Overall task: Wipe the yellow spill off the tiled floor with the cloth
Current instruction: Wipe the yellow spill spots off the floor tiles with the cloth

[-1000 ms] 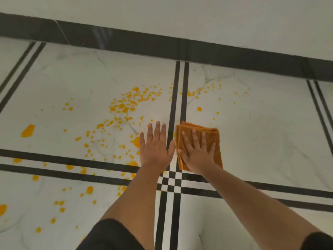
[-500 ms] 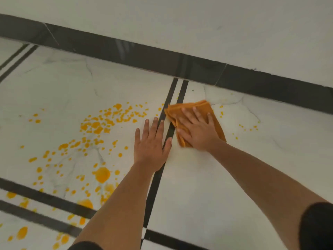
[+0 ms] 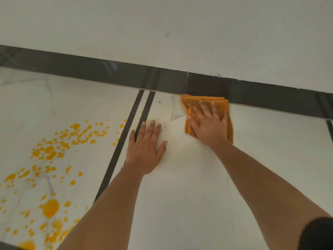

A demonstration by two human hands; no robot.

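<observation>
The right hand [image 3: 207,127] lies on the cloth [image 3: 223,103] against the skirting [image 3: 108,69], spill [image 3: 52,152] far left.

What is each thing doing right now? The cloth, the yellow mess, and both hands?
cloth: folded, flat on the floor, far edge against the dark baseboard.
yellow spill: unwiped drops, left of the dark stripes.
right hand: spread flat, pressing on the cloth.
left hand: empty, flat on the tile, fingers spread.
</observation>
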